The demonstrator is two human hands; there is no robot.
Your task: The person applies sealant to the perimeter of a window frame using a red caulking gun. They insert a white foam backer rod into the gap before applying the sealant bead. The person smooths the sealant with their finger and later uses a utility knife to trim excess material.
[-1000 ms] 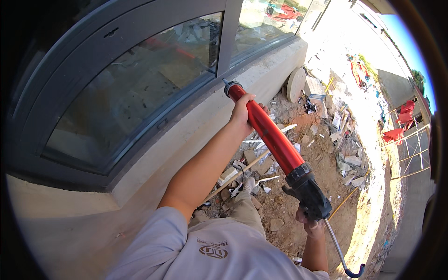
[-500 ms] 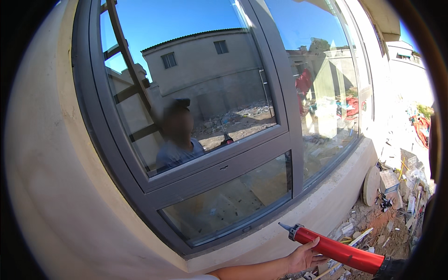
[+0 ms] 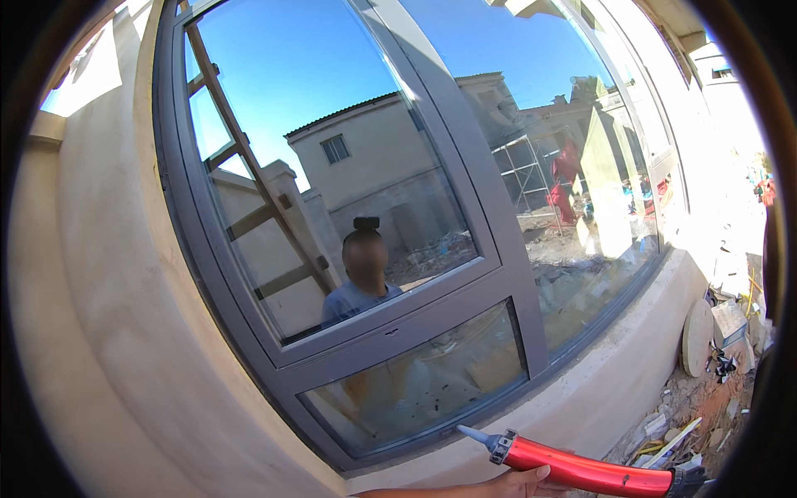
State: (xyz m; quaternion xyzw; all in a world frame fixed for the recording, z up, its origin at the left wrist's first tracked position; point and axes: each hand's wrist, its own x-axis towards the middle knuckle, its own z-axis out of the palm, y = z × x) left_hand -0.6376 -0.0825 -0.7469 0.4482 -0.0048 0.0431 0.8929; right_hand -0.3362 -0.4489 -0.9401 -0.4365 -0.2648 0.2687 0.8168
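A caulking gun (image 3: 581,471) with a glossy red barrel reaches in from the lower right. Its grey tapered nozzle (image 3: 473,433) points left, with the tip close to the window's bottom frame; whether it touches, I cannot tell. My left hand (image 3: 516,482) supports the front of the barrel from below, thumb along its side and the other fingers partly cut off by the lower edge. The gun's black rear end (image 3: 687,481) runs towards the lower right rim, and my right hand does not show. Behind the nozzle stands the grey-framed window (image 3: 394,332).
A beige sill (image 3: 614,373) juts out under the window, and a plastered wall (image 3: 108,290) curves along the left. Rubble (image 3: 664,423), a round board (image 3: 697,339) and a box (image 3: 730,322) lie on the ground at right. The panes reflect a ladder and buildings.
The caulking gun and my left hand sit lower and further left in the picture, the nozzle nearer the bottom frame. The view has also shifted, showing more of the left wall.
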